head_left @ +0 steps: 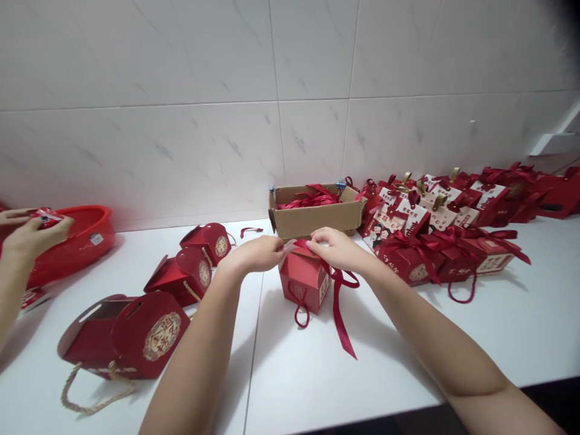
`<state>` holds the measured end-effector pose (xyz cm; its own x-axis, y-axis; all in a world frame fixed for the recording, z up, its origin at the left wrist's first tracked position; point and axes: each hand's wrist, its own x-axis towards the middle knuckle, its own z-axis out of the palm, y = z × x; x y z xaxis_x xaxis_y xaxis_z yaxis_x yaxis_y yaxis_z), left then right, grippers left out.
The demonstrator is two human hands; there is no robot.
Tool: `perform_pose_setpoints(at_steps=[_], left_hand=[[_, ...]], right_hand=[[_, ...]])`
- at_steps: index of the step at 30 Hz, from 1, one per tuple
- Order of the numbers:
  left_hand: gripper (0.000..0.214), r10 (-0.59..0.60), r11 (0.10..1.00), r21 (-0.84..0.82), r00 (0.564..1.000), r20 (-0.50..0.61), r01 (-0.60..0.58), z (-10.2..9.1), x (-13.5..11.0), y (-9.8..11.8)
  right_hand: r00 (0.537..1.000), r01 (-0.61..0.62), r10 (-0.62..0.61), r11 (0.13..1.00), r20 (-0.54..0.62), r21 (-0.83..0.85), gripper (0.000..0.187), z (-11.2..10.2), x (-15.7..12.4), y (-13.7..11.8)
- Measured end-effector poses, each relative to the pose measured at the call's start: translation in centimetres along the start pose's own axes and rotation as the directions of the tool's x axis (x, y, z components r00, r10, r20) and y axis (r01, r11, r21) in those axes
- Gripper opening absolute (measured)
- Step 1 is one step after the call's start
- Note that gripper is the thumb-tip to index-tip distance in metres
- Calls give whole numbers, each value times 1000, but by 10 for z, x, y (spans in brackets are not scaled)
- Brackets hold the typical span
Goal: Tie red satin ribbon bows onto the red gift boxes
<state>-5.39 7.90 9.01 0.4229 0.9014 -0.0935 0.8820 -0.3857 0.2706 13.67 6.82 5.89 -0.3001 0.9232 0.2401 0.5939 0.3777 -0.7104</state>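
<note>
A small red gift box (302,283) stands upright in front of me, with a twisted red cord loop on its near side. My left hand (263,252) is closed in a pinch at the top left edge of the box, where a pale, translucent flap-like piece shows. Opposite it, the fingers of my right hand (334,246) pinch at the top right, where a dark red satin ribbon (342,320) comes out and trails down onto the table. My fingertips partly hide the box top and what exactly is pinched.
Behind stands a cardboard box (315,223) of red ribbons. Finished-looking gift boxes (417,217) crowd the right. Open red boxes with rope handles (158,341) line the left. Near a red basin (97,235), another person's hands (38,232) hold a small red packet.
</note>
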Motion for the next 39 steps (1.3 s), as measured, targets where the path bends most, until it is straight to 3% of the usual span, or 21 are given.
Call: perform_pose_setpoints(at_steps=[5,16,34,39], left_hand=[[27,29,1000,-10,995,91,-28,1,5,-5],[31,-39,990,-122,956,290,77,-10,-11,1],[40,-49,995,-73,962,268,71,-8,-9,-1],[35,-5,987,-151,950,311,54,-10,-10,-3]], right_hand=[[999,-27,28,999,31,-30,32,14,6,5],[995,-89,88,996,52,13,29,20,9,11],[984,-33,-1,981,179,189,34,15,7,13],[984,-76,61,993,166,91,36,17,8,10]])
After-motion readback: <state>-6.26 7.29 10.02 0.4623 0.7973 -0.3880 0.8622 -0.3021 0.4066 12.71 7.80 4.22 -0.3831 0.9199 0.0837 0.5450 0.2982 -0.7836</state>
